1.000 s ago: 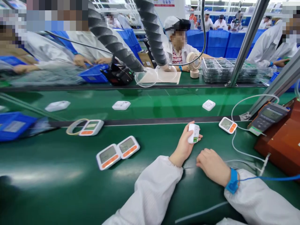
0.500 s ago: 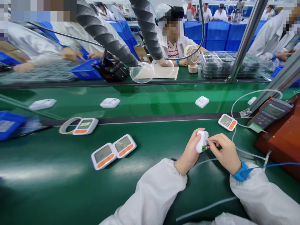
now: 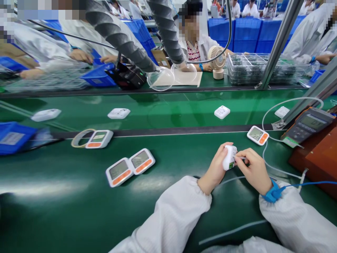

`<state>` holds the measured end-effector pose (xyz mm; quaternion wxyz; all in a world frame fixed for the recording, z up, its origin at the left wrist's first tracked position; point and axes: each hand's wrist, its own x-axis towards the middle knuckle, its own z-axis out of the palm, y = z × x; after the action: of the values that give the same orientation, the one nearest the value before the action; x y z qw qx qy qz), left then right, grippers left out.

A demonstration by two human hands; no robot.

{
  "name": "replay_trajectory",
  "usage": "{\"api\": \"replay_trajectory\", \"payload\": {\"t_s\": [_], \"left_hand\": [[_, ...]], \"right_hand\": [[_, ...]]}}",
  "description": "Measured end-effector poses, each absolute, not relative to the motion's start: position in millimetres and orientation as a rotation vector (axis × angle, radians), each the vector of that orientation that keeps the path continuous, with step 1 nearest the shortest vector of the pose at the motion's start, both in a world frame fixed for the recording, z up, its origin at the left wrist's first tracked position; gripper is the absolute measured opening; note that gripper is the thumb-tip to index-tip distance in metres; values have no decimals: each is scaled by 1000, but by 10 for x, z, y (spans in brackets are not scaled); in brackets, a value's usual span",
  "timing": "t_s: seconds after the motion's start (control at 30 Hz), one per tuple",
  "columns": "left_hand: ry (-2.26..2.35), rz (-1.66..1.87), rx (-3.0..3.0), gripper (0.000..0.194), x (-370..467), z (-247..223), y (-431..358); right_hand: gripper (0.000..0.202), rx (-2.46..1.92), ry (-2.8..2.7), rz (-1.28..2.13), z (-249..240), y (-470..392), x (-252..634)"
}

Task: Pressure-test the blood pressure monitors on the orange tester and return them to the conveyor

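My left hand (image 3: 217, 167) grips a small white monitor (image 3: 229, 158) on edge, its back turned toward my right hand; a green patch shows low on it. My right hand (image 3: 251, 168), with a blue wrist strap (image 3: 272, 192), pinches a thin pale tube-like piece (image 3: 244, 159) whose tip is against or very near the monitor's back. What exactly the piece is, I cannot make out. Beyond my right hand lies a monitor with a lit display and orange buttons (image 3: 258, 135). Two more monitors with orange buttons (image 3: 119, 172) (image 3: 143, 161) lie side by side at left.
Another monitor (image 3: 98, 139) rests beside a pale ring-shaped band (image 3: 79, 138). White units sit on the green belt (image 3: 168, 112). At right, a grey meter (image 3: 308, 124) with tubing leans on a reddish-brown case (image 3: 318, 161). Co-workers, a small fan (image 3: 218, 59) and clear trays (image 3: 265, 70) are across.
White units on the belt have shifted left. The whole view has moved slightly, while both hands keep their hold on the monitor and thin piece.
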<state>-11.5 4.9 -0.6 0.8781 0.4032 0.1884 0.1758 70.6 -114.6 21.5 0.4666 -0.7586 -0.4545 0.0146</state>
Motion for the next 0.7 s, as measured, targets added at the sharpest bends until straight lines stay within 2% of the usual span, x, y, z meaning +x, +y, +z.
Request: {"api": "replay_trajectory", "payload": {"t_s": [0.27, 0.7], "left_hand": [[389, 358, 886, 50, -125, -33, 55], [358, 324, 928, 50, -120, -76, 81]], "right_hand": [[19, -1792, -1129, 145, 225, -1149, 716], [13, -1828, -1122, 72, 216, -1161, 702]]}}
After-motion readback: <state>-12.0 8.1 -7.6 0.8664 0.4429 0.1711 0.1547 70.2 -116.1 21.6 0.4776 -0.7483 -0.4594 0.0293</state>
